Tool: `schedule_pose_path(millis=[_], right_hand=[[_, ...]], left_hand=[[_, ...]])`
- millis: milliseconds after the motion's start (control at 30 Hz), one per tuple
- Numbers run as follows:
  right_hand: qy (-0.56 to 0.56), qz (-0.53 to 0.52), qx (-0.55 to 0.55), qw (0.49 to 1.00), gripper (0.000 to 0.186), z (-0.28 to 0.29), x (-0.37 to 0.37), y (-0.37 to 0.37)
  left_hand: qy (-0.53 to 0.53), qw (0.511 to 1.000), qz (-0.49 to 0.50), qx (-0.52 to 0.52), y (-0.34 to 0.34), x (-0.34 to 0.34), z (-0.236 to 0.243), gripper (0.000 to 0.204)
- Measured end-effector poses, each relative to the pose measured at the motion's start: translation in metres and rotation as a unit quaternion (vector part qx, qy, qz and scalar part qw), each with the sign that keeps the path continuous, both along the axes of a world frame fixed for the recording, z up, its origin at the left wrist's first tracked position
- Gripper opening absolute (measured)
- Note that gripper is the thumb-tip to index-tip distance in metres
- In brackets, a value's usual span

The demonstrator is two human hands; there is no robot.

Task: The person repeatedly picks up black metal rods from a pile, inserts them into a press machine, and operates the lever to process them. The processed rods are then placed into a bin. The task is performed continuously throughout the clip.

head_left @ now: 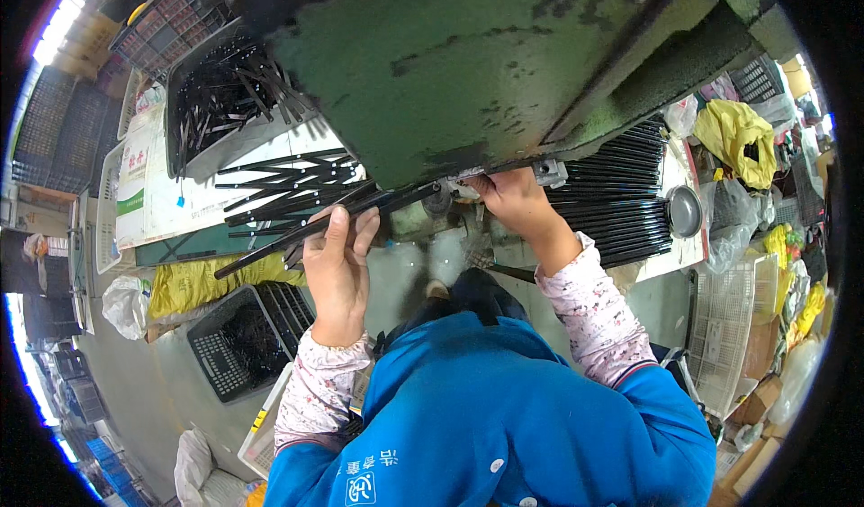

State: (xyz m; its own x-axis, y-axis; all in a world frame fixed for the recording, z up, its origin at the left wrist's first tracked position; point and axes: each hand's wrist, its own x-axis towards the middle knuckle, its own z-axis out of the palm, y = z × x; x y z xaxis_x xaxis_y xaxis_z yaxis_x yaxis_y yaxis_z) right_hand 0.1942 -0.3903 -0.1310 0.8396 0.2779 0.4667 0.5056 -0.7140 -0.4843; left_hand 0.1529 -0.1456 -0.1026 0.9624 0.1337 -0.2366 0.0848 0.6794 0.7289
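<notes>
A long, slender, glossy black bar (285,242) runs aslant across the middle of the view, its lower end out to the left over the surface and its upper end just below the edge of a large, green-painted machine with dark worn patches (432,75). It looks straight and smooth, with pale highlights along its length; a second dark piece seems to lie alongside it near the machine, though where one stops and the other starts is hard to tell.

The left hand (337,260) is closed around the bar, thumb up along the near side and fingers bent behind it, the wrist rising from a pale floral sleeve (315,385). The right hand (515,203) reaches up to the machine's lower edge, wrist bent inward, beside a small grey metal block (550,173). Its fingertips are partly hidden, so I cannot tell whether it grips anything.

On the left, crossed black strips (288,183) lie on a white-topped surface (144,210), near a dark open bin heaped with thin black pieces (229,102). On the right, black rods (612,197) lie closely side by side, next to a round grey metal dish (686,212).
</notes>
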Motion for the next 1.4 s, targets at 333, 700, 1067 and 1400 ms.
schedule_pose_path(millis=[333, 700, 1067, 1400], right_hand=[[-0.052, -0.021, -0.054, 0.997, 0.018, -0.003, -0.013, -0.002], [-0.079, 0.003, 0.024, 0.997, 0.020, -0.007, -0.003, -0.006], [0.179, 0.161, 0.422, 0.874, 0.039, -0.033, 0.009, -0.019], [0.036, -0.212, -0.160, 0.963, 0.032, -0.140, 0.045, -0.012]], left_hand=[[0.104, 0.991, -0.079, -0.035, 0.005, -0.015, -0.020, 0.026], [0.064, 0.995, -0.068, -0.018, 0.000, -0.010, -0.007, 0.025], [-0.145, 0.773, -0.271, 0.555, 0.016, 0.029, 0.063, 0.041], [0.152, 0.816, -0.517, 0.207, 0.048, 0.030, 0.015, 0.033]])
